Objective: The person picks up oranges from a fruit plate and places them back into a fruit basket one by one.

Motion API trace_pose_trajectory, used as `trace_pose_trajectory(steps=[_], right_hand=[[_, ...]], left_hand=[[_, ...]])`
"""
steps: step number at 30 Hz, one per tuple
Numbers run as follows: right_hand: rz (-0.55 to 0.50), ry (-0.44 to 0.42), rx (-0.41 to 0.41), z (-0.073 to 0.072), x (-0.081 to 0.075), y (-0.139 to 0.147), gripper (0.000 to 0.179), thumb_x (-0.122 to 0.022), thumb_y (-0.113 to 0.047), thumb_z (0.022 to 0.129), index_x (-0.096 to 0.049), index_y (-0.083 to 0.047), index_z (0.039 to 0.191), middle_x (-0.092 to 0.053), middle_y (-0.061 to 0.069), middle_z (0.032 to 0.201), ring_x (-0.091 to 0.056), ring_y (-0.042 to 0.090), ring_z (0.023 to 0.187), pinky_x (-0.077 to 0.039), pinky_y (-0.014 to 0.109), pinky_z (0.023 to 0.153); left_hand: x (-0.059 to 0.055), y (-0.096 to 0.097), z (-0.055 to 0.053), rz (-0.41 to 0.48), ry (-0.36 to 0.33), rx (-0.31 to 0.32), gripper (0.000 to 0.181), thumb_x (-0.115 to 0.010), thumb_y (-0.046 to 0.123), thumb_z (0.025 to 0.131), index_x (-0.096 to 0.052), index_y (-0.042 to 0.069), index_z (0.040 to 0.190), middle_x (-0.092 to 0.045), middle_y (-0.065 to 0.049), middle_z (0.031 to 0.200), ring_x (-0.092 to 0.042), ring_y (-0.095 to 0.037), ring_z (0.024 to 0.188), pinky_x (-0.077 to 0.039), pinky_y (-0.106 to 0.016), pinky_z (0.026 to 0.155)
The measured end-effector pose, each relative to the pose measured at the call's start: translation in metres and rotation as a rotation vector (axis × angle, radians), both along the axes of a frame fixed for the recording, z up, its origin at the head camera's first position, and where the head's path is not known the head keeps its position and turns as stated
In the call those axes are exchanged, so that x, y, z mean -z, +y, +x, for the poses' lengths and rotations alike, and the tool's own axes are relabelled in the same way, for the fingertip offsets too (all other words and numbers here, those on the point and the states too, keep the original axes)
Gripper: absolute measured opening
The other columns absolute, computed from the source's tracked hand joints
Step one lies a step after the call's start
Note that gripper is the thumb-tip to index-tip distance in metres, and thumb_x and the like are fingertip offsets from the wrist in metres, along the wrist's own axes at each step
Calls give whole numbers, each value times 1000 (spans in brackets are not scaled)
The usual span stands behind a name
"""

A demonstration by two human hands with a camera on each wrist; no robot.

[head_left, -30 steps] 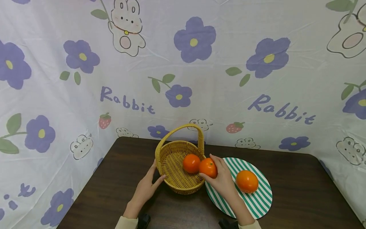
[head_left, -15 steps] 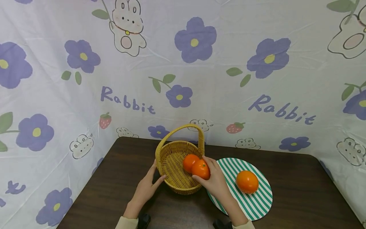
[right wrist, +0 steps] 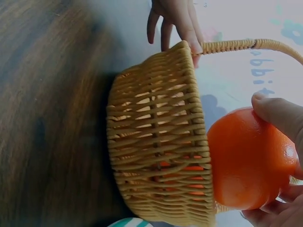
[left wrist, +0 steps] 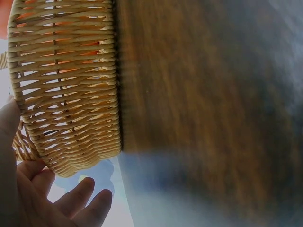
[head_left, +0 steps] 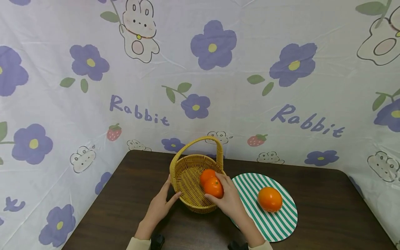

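A yellow wicker basket (head_left: 200, 210) with an arched handle (head_left: 200, 139) stands on the table. The left hand (head_left: 158, 205) steadies its left side, thumb and index finger at the rim, the other fingers stretched out in the left wrist view. Between right thumb and fingers an orange (head_left: 214, 188) is held just over the basket's right rim; the right hand (head_left: 229, 198) is outside that rim. In the right wrist view the held orange (right wrist: 251, 158) overlaps the rim. A second orange (head_left: 206, 175) lies inside, partly hidden behind the held one.
To the basket's right lies a round green-and-white striped mat or plate (head_left: 250, 187), carrying another orange (head_left: 270, 199). The dark wooden table (head_left: 328, 201) reaches back to a hanging cloth (head_left: 237, 97) printed with flowers and rabbits.
The right hand has carried its orange leftward, from beside the basket's right rim to over the inside, near the other orange. The left hand and basket keep their place.
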State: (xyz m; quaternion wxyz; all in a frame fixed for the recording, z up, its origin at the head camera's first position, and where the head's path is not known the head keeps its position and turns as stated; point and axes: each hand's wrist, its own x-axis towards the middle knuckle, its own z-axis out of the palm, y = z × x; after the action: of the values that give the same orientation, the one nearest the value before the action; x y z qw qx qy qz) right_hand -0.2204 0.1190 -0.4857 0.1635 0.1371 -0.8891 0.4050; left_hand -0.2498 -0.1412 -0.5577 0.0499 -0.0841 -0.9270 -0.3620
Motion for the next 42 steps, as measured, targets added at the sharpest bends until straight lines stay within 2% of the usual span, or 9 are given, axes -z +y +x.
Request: trace_pose_trajectory(steps=[14,26,33,42], right_hand=[[40,-9,-31,-3,12,-10,75,-79,-36,72,-48,-6,134,-49,16,124,-56,29,102,-52,42,75],[70,9,-65,-7,20,-18,73,-80,-33,72,-49,-4,132,-50,17,125,-56,34,105,-52,46,73],[83,-34,-65,-9,26,-22,74,-78,-37,73,-49,-7,134,-49,14,129,-53,32,110,-51,47,77],[86,-41,-107,-10,26,-30,73,-79,-34,73,-48,-9,135,-48,14,129,-51,32,112,-50,48,79]], left_hand=[[0,1,1,2,-13,-1,79,-47,62,87,-1,40,147,-26,0,152,-43,-32,128,-39,-55,95],[-1,1,0,5,-20,-3,79,-50,59,88,-2,39,148,-26,-1,152,-44,-33,126,-40,-56,94],[-1,1,0,10,-19,-1,80,-44,66,85,-2,40,148,-25,0,152,-44,-33,126,-39,-56,95],[0,0,0,12,-20,-1,79,-45,65,86,-2,41,147,-25,0,152,-44,-33,127,-38,-56,96]])
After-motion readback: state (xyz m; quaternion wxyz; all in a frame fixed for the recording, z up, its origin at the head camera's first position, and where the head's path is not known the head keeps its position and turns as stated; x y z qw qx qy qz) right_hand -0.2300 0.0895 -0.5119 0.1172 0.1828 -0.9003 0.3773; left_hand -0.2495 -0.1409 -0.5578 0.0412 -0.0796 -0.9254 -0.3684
